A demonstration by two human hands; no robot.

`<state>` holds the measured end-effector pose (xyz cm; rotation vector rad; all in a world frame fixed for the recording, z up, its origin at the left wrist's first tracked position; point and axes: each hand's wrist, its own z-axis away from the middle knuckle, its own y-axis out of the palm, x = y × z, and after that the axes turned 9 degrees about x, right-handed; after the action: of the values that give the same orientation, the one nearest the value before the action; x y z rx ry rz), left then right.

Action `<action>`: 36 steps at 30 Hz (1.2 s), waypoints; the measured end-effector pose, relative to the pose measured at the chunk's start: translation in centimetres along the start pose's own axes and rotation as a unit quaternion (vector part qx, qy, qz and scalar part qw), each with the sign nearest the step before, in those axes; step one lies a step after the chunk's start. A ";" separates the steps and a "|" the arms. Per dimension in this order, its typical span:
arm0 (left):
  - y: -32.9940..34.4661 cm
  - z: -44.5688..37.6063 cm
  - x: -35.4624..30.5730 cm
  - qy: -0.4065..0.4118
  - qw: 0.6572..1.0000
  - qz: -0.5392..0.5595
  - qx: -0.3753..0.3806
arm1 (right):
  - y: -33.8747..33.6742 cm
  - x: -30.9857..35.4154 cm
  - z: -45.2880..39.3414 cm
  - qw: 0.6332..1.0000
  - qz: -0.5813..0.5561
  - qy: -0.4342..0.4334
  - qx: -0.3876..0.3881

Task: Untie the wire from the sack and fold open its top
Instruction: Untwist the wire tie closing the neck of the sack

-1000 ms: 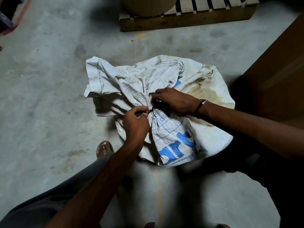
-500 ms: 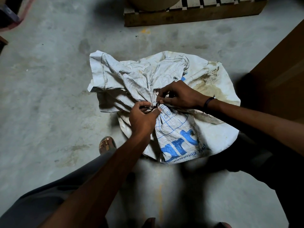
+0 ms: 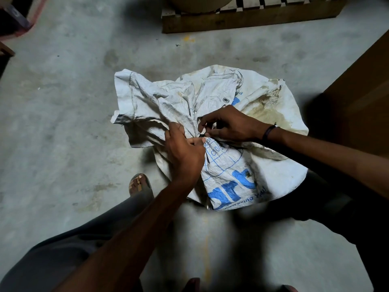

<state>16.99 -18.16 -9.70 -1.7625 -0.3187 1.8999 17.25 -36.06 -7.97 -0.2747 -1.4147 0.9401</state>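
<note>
Both hands have crept closer at the gathered neck of the sack (image 3: 227,165), which sits mid-floor (image 3: 63,123) below the pallet (image 3: 252,24). Soft, crinkly woven cloth, likely heavy. Left hand (image 3: 185,152) bunches the neck; right hand (image 3: 229,125) pinches the thin, stiff wire (image 3: 201,135), the place to work.

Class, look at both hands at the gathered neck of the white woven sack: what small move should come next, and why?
Probably another untwisting turn of the dark wire. The white woven sack is still bunched tight at its neck, the right hand pinches the wire there, and the left hand grips the gathered cloth beside it. Its top cannot fold open until the wire comes free.
</note>
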 end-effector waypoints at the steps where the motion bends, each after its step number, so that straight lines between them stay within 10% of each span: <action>1: 0.0 -0.1 0.2 -0.014 1.000 0.001 0.006 | 0.0 0.0 0.0 1.000 0.001 0.000 0.003; 36: -0.6 -0.4 2.7 -0.035 0.994 0.097 0.020 | 1.7 0.9 -0.9 0.993 0.114 -0.038 -0.001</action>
<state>17.47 -16.36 -11.75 -1.7585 -0.1353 2.0915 17.33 -33.99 -8.65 -0.4117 -1.4751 1.1450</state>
